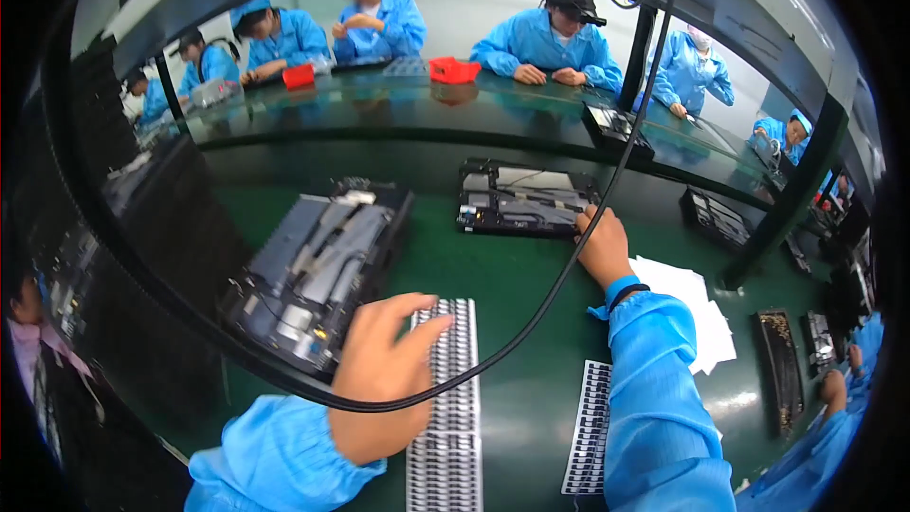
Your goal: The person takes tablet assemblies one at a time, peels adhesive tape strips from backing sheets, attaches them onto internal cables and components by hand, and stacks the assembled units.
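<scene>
- My right fingers (608, 225) are sitting nearer the open device (531, 209); pinching, I can't tell.
- It's stretching lengthwise leftward.
- My left fingers (400, 305) are hanging spread.

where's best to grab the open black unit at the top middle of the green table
Probably by the outer edges of its short left and right ends, coming in from both sides: the open black unit lies flat, wider than it is deep, and its inside is exposed on top.
</scene>
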`<state>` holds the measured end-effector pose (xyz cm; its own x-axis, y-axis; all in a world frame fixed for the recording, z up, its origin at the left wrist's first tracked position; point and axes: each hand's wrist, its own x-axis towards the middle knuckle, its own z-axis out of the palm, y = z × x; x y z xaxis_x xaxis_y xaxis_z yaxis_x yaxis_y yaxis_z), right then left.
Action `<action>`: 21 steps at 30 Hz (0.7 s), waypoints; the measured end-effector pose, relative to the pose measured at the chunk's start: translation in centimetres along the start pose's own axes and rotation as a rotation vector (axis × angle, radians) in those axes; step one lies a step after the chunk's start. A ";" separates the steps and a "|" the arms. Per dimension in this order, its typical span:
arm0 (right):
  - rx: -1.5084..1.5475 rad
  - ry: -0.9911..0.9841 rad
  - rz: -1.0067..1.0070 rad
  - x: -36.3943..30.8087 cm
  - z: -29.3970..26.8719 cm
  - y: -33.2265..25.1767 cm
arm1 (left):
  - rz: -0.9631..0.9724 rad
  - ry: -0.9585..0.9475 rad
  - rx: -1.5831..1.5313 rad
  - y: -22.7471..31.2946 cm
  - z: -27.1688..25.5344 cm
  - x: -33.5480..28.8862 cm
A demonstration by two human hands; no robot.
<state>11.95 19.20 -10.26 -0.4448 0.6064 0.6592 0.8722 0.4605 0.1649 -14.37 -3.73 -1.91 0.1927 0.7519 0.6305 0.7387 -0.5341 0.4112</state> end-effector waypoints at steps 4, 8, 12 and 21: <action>0.012 -0.005 0.049 -2.5 -1.5 2.7 | -0.019 -0.130 -0.077 -1.1 8.4 4.3; 0.345 0.051 0.270 -1.6 -0.5 2.1 | -0.245 -0.085 0.143 -9.9 14.5 10.0; 0.066 -0.230 0.678 -1.7 2.0 3.1 | -0.189 -0.192 -0.053 -16.7 18.7 12.0; 0.610 0.390 0.766 1.6 -2.1 2.7 | -0.147 0.205 -0.213 -13.2 14.0 14.1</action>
<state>13.99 20.04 -7.19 0.3729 0.6724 0.6394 0.5940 0.3565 -0.7212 -12.36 19.32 -7.65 -0.0560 0.7452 0.6645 0.5928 -0.5107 0.6227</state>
